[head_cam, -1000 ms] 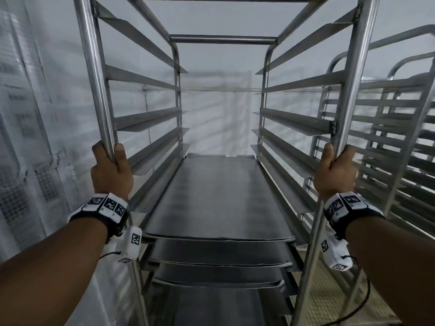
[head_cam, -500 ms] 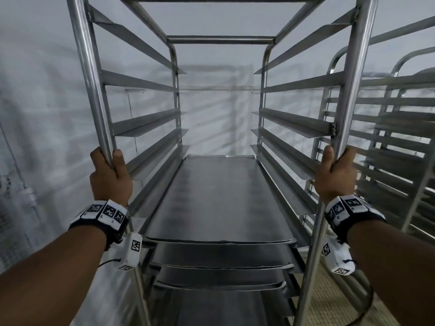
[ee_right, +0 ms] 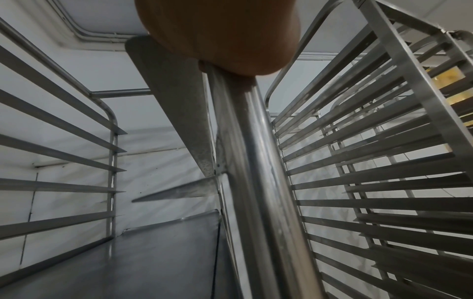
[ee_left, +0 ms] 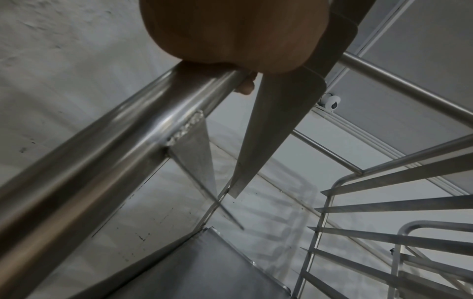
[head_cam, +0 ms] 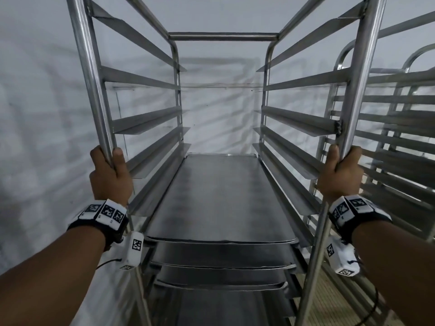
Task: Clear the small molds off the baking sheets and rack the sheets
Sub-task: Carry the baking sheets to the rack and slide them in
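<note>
A tall steel rack [head_cam: 223,36] stands right in front of me. Several dark baking sheets [head_cam: 219,198] lie on its lower runners, stacked one level above another; the top one shows no molds. My left hand [head_cam: 109,175] grips the rack's front left upright [head_cam: 90,74], seen close in the left wrist view as a post [ee_left: 107,145] under my left hand [ee_left: 235,34]. My right hand [head_cam: 340,175] grips the front right upright [head_cam: 362,74]; the right wrist view shows that post [ee_right: 258,172] below my right hand [ee_right: 220,34]. The upper runners are bare.
A white wall [head_cam: 35,114] runs close along the left and behind the rack. More steel racks [head_cam: 400,137] stand close on the right, with something yellow [ee_right: 448,77] behind them. A ribbed floor [head_cam: 334,309] shows at lower right.
The surroundings slid past while my grip stayed the same: the mesh panel on the left went out of view and the neighbouring racks shifted right. The rack seems to roll with me.
</note>
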A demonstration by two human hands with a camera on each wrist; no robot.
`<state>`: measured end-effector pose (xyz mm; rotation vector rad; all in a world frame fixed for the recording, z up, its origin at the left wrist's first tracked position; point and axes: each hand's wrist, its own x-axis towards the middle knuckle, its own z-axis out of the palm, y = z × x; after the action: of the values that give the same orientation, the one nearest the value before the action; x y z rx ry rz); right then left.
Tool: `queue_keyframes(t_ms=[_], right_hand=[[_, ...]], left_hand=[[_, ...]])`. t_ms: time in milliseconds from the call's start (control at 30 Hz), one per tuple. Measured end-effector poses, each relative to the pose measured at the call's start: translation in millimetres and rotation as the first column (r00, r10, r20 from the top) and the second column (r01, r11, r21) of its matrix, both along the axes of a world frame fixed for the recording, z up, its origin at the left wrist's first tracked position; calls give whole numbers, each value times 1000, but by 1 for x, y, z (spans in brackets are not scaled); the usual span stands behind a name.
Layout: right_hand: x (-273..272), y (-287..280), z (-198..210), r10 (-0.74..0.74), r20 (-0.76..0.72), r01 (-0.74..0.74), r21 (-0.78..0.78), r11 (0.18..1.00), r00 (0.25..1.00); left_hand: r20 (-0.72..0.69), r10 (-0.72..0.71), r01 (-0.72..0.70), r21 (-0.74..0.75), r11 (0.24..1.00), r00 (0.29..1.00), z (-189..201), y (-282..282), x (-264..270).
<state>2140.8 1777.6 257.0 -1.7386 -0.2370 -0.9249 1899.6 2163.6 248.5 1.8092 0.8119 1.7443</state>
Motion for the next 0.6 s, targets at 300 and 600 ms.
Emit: queue_keyframes(t_ms=[300,600], right_hand=[[52,3,0,29,18,-29,-1,1000,999],[91,12,-2,43,-7,-43,-23,999,999]], left_hand=[[2,23,-23,-10,1000,1000,0,1,42],[-8,18,-18,-35,999,1000,-1,8,72]])
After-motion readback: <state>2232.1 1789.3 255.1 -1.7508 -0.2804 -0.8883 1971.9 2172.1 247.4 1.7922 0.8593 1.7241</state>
